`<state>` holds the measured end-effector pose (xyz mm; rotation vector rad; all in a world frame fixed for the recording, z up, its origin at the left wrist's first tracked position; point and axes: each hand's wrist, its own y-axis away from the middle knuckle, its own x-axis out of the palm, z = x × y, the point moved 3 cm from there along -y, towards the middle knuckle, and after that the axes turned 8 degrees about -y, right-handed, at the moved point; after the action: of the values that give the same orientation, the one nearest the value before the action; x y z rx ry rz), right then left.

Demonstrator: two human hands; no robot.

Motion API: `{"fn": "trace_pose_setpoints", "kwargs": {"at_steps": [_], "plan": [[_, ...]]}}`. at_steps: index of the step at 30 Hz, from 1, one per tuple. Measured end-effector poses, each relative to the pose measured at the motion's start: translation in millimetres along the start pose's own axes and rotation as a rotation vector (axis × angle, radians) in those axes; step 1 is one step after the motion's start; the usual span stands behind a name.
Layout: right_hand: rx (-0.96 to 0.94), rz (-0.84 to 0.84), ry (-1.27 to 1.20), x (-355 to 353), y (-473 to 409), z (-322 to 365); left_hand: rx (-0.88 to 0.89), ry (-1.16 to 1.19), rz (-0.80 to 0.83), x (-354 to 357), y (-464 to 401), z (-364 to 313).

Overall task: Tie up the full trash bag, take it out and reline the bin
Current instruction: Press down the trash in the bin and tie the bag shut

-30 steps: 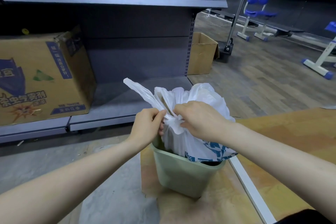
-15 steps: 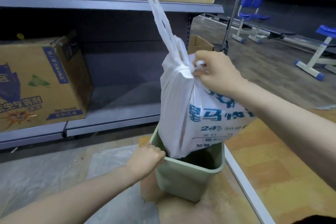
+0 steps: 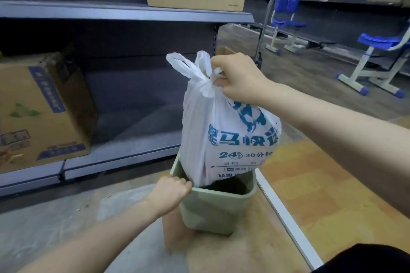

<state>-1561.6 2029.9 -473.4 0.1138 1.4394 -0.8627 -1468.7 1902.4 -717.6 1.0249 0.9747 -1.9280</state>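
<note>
The right hand grips the knotted neck of the white trash bag, which hangs with its bottom still just inside the mouth of the pale green bin. The left hand curls over the bin's near-left rim, holding it. The bin stands on the floor beside the lowest shelf, where a cardboard box sits toward the left end.

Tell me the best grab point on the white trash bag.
Grip the white trash bag at the knotted neck under its handle loops, from above, where the right hand holds it: the film gathers narrow there and the full body hangs straight below.
</note>
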Motion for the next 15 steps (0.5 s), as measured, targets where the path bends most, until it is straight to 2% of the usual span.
{"fn": "trace_pose_setpoints", "kwargs": {"at_steps": [4, 7, 10, 13, 15], "plan": [[0.002, 0.062, -0.013, 7.0, 0.0, 3.2, -0.045, 0.002, 0.019, -1.1, -3.4, 2.8], [0.056, -0.048, -0.113, 4.9, -11.3, 0.0, -0.036, -0.007, -0.062, -0.5, -1.8, 8.4], [0.075, 0.075, -0.078, 20.7, -17.7, 3.0, -0.052, 0.023, -0.125, -1.1, 1.8, 10.6], [0.110, 0.062, -0.118, 31.5, -12.1, 2.7, -0.150, 0.088, -0.143, -10.4, 3.8, 22.8], [0.107, 0.062, -0.142, 39.2, -4.7, 0.9, -0.276, 0.191, -0.214, -24.4, 7.0, 29.5]]}}
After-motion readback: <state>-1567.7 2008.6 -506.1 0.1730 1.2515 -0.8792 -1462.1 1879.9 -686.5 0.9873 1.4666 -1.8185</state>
